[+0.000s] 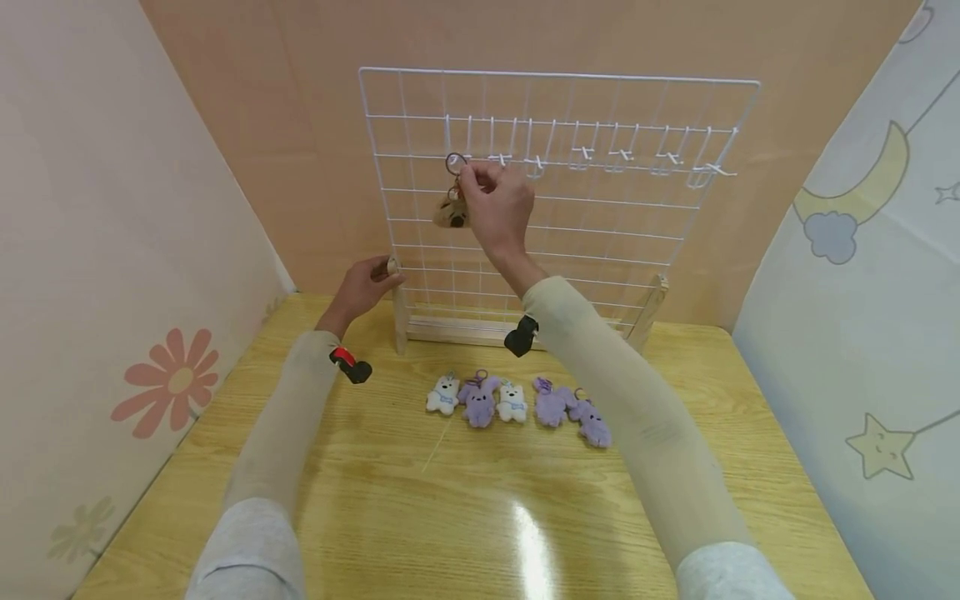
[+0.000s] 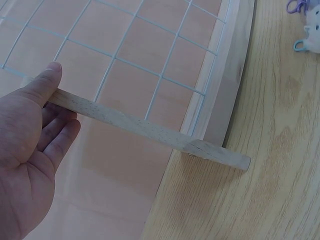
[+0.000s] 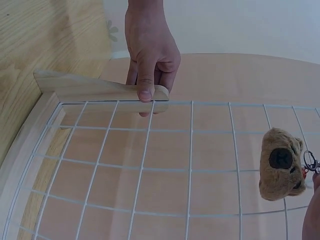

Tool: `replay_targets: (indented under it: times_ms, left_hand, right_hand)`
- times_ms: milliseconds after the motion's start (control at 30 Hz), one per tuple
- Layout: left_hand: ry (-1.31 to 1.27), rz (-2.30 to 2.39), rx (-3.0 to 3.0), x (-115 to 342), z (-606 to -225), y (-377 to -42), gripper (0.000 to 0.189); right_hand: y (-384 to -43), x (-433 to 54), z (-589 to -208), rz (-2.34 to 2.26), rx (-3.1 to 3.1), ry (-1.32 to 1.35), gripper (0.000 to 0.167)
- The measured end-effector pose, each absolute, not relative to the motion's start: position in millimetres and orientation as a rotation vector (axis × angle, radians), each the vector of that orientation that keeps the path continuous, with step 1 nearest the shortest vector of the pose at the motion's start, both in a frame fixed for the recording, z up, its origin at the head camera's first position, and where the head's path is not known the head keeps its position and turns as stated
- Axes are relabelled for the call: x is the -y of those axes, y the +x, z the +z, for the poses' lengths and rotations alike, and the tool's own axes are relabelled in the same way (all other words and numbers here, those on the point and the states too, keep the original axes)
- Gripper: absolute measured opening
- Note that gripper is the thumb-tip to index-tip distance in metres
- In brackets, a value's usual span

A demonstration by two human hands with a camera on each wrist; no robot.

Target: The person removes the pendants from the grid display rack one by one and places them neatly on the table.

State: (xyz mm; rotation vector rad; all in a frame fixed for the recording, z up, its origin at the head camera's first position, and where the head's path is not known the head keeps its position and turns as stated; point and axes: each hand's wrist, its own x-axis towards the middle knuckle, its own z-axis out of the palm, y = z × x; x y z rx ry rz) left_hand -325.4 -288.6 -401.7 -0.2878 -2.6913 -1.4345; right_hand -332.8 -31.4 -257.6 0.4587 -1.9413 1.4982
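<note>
My right hand (image 1: 501, 204) is raised in front of a white wire grid rack (image 1: 558, 76). Thumb and forefinger pinch a keychain with a brown plush animal head (image 1: 452, 212), which dangles below the fingertips; in the right wrist view the plush (image 3: 280, 165) shows its dark nose. Its metal ring overlaps the leftmost hook in the head view; whether it is round the hook I cannot tell. Low on the left side, my left hand (image 1: 360, 292) grips the top of the rack's wooden end post (image 2: 130, 122), thumb on one side and fingers on the other.
White hooks (image 1: 581, 154) line the rack's upper part. In front of its wooden base lie white plush keychains (image 1: 443, 395) and purple plush keychains (image 1: 478, 404) on the wooden table (image 1: 390, 517). A patterned wall panel (image 1: 885, 333) stands on each side.
</note>
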Motion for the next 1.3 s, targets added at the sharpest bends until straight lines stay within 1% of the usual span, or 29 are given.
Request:
replay_targets:
  times_ms: [167,400,700,800,1000,1300]
  left_hand:
    - [-0.284,-1.420,2.697,288.4,-402.4,-326.4,0.066]
    - [-0.297,-1.423,2.687,287.5,-401.4,-325.7,0.060]
    - [-0.301,-1.408,2.694,290.1,-404.3,-327.9,0.065]
    - [-0.302,-1.414,2.689,289.2,-403.8,-328.1,0.063]
    - [-0.311,-1.424,2.672,288.0,-402.3,-326.9,0.059]
    - [-0.328,-1.410,2.663,288.0,-402.5,-326.0,0.060]
  right_hand:
    - [-326.5,31.1,-258.5,1.529,1.901,0.487,0.020]
    - [-316.2,30.7,-256.5,1.573,1.843,0.523,0.018]
    - [-304.7,28.5,-257.3,1.616,1.845,0.567,0.017]
    - [-301.6,27.2,-259.0,1.602,1.843,0.592,0.018]
    - [-296.3,24.5,-265.7,1.572,1.840,0.646,0.018]
    - [-288.7,19.1,-282.7,1.558,1.861,0.711,0.017]
